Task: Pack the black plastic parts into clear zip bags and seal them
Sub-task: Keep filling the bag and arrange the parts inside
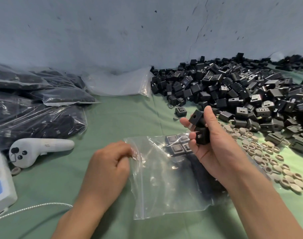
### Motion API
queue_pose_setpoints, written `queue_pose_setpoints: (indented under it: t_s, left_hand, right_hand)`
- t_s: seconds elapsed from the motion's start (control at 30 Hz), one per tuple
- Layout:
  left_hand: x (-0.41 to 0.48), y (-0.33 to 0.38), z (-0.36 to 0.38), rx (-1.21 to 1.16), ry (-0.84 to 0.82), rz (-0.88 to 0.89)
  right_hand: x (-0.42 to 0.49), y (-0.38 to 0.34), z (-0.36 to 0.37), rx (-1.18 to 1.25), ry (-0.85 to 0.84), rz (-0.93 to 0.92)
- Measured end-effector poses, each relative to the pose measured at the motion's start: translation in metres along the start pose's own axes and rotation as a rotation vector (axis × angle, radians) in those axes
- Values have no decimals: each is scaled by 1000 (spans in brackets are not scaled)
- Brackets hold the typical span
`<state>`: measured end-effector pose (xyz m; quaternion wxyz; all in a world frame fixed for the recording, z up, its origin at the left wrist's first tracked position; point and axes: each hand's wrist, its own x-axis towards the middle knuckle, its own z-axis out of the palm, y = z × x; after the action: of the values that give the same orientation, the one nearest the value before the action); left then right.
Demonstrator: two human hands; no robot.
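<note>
A clear zip bag (164, 190) lies on the green cloth in front of me with several black plastic parts (177, 145) inside it. My left hand (111, 163) pinches the bag's zip edge at its upper left corner. My right hand (214, 144) hovers over the bag and grips two or three black parts (199, 125) between thumb and fingers. A big heap of loose black parts (242, 94) covers the cloth at the right, against the wall.
Filled sealed bags (35, 104) are stacked at the left, with empty clear bags (119, 83) by the wall. A white handheld controller (38, 149), a white box (0, 183) and a cable (35, 207) lie at the left. Beige round caps (271, 161) are scattered at the right.
</note>
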<state>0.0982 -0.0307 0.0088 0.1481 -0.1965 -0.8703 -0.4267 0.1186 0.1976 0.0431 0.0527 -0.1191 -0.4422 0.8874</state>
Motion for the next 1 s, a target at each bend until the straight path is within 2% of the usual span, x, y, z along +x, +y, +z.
queue_pose_setpoints:
  t_s: [0.07, 0.13, 0.33, 0.5, 0.7, 0.77, 0.87, 1.0]
  left_hand:
    - [2, 1, -9, -57, 175, -85]
    - [3, 8, -13, -145, 238, -134]
    - [-6, 41, -6, -359, -12, -66]
    - [-8, 39, -5, -378, -87, -86]
    - [-17, 37, -7, -546, -94, -188]
    - [-17, 36, -10, -584, -59, -248]
    - [-17, 24, -17, -561, 46, -356]
    - [-34, -2, -26, -124, 75, -327]
  right_hand:
    - [-4, 3, 6, -117, -41, -33]
    - [-8, 6, 12, -206, -84, -46]
    - [-17, 26, 29, -653, -274, -212]
    - [-18, 39, 32, -821, -314, -328]
    - [-29, 51, 29, -850, -314, -327]
    - [-35, 51, 25, -836, -285, -339]
    - [-41, 42, 14, -802, -112, -415]
    - [-45, 27, -7, -831, 119, -567]
